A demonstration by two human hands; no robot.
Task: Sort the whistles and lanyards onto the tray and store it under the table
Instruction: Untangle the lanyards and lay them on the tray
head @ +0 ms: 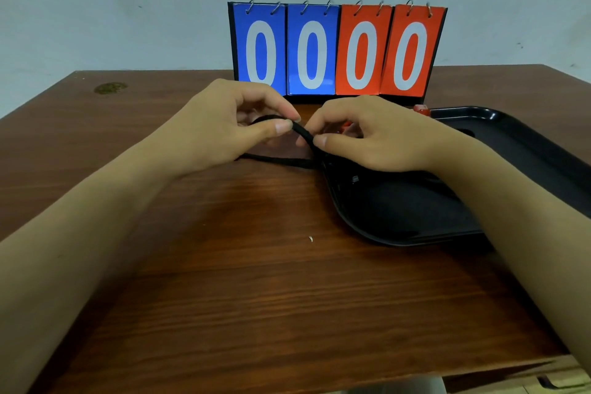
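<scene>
Now hands [297, 134] pinch braided black lanyard [303, 133].

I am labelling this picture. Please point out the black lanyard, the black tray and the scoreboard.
black lanyard [303, 133], head view: cord stretch between both hands.
black tray [348, 211], head view: near left rim.
scoreboard [311, 51], head view: second blue card.

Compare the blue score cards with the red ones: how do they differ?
The blue cards form the scoreboard's left pair, the red cards its right pair. The left hand covers the bottom edge of the far-left blue card; the red cards show whole. Shared: every card reads a white 0 and hangs from two metal rings.
</scene>
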